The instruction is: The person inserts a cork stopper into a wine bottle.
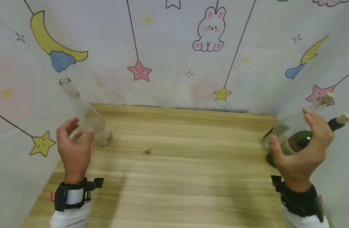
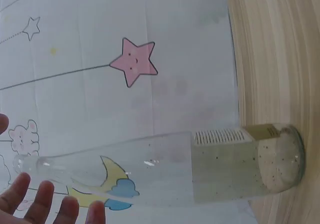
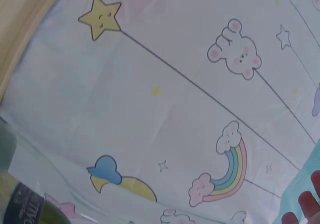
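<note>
Left hand (image 1: 74, 152) and right hand (image 1: 306, 155) are hovering, loosely spread, gripping nothing; the open bottle (image 1: 96, 123) is standing upright just beyond the left, nearer hand, the loose cork (image 1: 146, 149) resting between both.

clear bottle (image 1: 94, 122) | green bottle (image 1: 300, 139) | tan cork (image 1: 146, 149) | white cartoon-printed backdrop (image 1: 168, 41)

The head view looks forward and down; both closer wrist views face the same backdrop (image 1: 168, 41).

Clear bottle (image 2: 170, 169), open-mouthed, upright at your left; second clear bottle (image 1: 294, 122), green bottle (image 1: 299, 142), both corked, upright, your right.
</note>
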A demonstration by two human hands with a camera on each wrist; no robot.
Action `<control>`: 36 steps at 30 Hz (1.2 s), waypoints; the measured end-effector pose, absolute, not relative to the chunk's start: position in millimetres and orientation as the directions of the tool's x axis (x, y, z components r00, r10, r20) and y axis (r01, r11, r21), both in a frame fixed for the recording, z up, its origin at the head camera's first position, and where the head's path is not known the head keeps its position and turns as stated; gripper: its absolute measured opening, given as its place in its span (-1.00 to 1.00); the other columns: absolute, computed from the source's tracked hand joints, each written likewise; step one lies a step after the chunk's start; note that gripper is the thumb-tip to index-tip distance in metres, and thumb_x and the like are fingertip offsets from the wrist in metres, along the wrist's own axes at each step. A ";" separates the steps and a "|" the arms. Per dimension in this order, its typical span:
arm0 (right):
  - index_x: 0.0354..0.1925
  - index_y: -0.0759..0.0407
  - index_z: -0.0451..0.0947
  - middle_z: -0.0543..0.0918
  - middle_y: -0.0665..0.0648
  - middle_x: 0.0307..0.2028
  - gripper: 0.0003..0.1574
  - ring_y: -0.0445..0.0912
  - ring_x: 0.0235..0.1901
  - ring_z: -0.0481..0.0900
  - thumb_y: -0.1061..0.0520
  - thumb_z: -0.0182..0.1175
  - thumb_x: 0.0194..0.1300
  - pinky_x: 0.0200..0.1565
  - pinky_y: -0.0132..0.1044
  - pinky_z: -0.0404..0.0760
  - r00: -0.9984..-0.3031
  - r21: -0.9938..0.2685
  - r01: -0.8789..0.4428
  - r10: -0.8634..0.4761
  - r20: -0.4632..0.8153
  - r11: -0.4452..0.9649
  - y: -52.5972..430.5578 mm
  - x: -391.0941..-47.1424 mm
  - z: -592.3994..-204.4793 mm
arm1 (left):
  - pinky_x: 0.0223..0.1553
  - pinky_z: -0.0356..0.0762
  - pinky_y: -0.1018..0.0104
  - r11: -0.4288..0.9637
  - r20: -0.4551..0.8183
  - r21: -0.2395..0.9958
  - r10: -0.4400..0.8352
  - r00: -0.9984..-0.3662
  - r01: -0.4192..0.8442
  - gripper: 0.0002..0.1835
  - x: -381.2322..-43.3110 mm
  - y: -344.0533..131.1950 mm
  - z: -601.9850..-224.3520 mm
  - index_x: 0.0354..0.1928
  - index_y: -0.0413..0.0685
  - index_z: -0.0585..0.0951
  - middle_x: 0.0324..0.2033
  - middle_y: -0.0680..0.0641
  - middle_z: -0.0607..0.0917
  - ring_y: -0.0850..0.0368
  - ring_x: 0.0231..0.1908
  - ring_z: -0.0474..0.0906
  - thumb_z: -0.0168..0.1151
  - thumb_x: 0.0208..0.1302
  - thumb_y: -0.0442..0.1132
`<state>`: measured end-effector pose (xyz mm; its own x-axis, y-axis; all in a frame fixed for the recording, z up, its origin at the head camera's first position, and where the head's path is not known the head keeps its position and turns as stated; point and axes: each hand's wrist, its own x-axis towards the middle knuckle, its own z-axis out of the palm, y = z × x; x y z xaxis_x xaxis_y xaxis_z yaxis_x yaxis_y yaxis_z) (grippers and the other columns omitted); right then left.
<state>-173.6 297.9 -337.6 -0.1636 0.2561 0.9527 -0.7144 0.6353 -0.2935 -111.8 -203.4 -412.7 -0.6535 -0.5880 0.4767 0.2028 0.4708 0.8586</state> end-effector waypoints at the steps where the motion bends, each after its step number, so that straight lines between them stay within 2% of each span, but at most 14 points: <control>1: -0.12 0.56 0.53 0.67 0.42 -0.01 0.05 0.33 0.12 0.46 -0.41 0.38 -0.07 0.33 0.07 0.28 -0.177 -0.291 -0.720 0.238 0.955 0.630 294.1 -171.2 -340.9 | 0.17 0.42 0.40 0.470 0.465 0.864 -0.612 -0.639 0.179 -0.41 -116.5 -207.9 -412.2 0.33 0.04 0.39 0.22 0.10 0.42 0.12 0.25 0.35 0.32 0.28 -0.34; 5: -0.09 0.60 0.55 0.67 0.46 -0.04 -0.03 0.37 0.08 0.49 -0.30 0.39 -0.01 0.29 0.00 0.37 -0.227 -0.297 -0.746 0.191 0.955 0.597 281.5 -165.1 -349.5 | 0.29 0.26 0.25 0.422 0.401 0.897 -0.657 -0.638 0.130 -0.27 -137.9 -223.1 -414.0 0.40 0.11 0.26 0.33 0.05 0.31 0.13 0.36 0.21 0.38 0.23 -0.24; 9: -0.06 0.62 0.55 0.66 0.50 -0.04 -0.06 0.37 0.08 0.49 -0.26 0.38 0.07 0.29 -0.04 0.40 -0.272 -0.298 -0.759 0.134 0.953 0.579 275.3 -158.5 -356.5 | 0.45 0.06 0.05 0.342 0.311 0.934 -0.643 -0.700 0.100 -0.16 -161.7 -233.3 -423.0 0.46 0.15 0.16 0.44 0.01 0.20 0.12 0.46 0.04 0.40 0.22 -0.16; 12: -0.04 0.61 0.56 0.66 0.51 -0.05 -0.08 0.36 0.09 0.48 -0.26 0.37 0.09 0.33 0.03 0.35 -0.288 -0.292 -0.750 0.105 0.952 0.593 275.6 -155.6 -362.9 | 0.50 -0.02 -0.04 0.313 0.268 0.947 -0.624 -0.734 0.080 -0.11 -176.3 -238.1 -431.2 0.47 0.18 0.10 0.47 0.02 0.18 0.11 0.49 0.00 0.41 0.20 -0.12; 16: -0.03 0.58 0.58 0.66 0.51 -0.07 -0.11 0.35 0.09 0.49 -0.24 0.37 0.11 0.36 0.11 0.28 -0.302 -0.288 -0.737 0.084 0.950 0.611 280.1 -154.1 -372.5 | 0.50 0.04 -0.02 0.315 0.253 0.947 -0.627 -0.737 0.058 -0.11 -186.8 -240.5 -438.4 0.46 0.21 0.11 0.44 -0.01 0.28 0.07 0.46 0.11 0.42 0.20 -0.05; 22: -0.03 0.57 0.60 0.67 0.49 -0.07 -0.14 0.32 0.09 0.48 -0.23 0.35 0.15 0.36 0.06 0.25 -0.343 -0.300 -0.731 0.050 0.938 0.612 287.6 -149.0 -384.2 | 0.41 0.21 -0.10 0.313 0.226 0.949 -0.639 -0.735 0.020 -0.24 -188.2 -239.6 -446.4 0.39 0.15 0.28 0.32 -0.09 0.44 0.02 0.36 0.32 0.39 0.21 0.04; 27: 0.01 0.57 0.58 0.61 0.55 -0.08 -0.14 0.31 0.10 0.44 -0.24 0.29 0.22 0.34 0.10 0.20 -0.425 -0.334 -0.705 0.004 0.905 0.626 287.1 -145.9 -397.9 | 0.30 0.30 -0.09 0.340 0.230 0.940 -0.650 -0.724 -0.007 -0.33 -186.9 -243.9 -449.8 0.34 0.13 0.36 0.25 -0.10 0.52 -0.01 0.31 0.39 0.36 0.24 0.06; 33: 0.07 0.52 0.56 0.57 0.53 -0.02 -0.12 0.38 0.04 0.37 -0.27 0.26 0.24 0.30 -0.07 0.18 -0.530 -0.394 -0.680 -0.043 0.847 0.619 289.7 -151.1 -421.4 | 0.15 0.36 0.12 0.365 0.255 0.931 -0.663 -0.704 -0.007 -0.39 -187.0 -245.4 -446.4 0.28 0.10 0.44 0.18 -0.07 0.57 -0.03 0.25 0.46 0.37 0.24 0.05; 36: 0.12 0.47 0.55 0.57 0.50 0.02 -0.16 0.37 0.05 0.37 -0.24 0.29 0.22 0.27 0.07 0.18 -0.577 -0.427 -0.670 -0.064 0.814 0.607 290.2 -155.5 -430.2 | 0.15 0.37 0.11 0.356 0.239 0.934 -0.659 -0.713 -0.017 -0.39 -184.2 -244.5 -443.6 0.27 0.06 0.44 0.18 -0.06 0.56 -0.03 0.24 0.46 0.37 0.24 0.05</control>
<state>-155.5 290.2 -430.2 -0.5768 -0.0637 0.8144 -0.6703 0.6067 -0.4273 -184.2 -244.5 -443.6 -0.7128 -0.6595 0.2387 -0.0168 0.3563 0.9342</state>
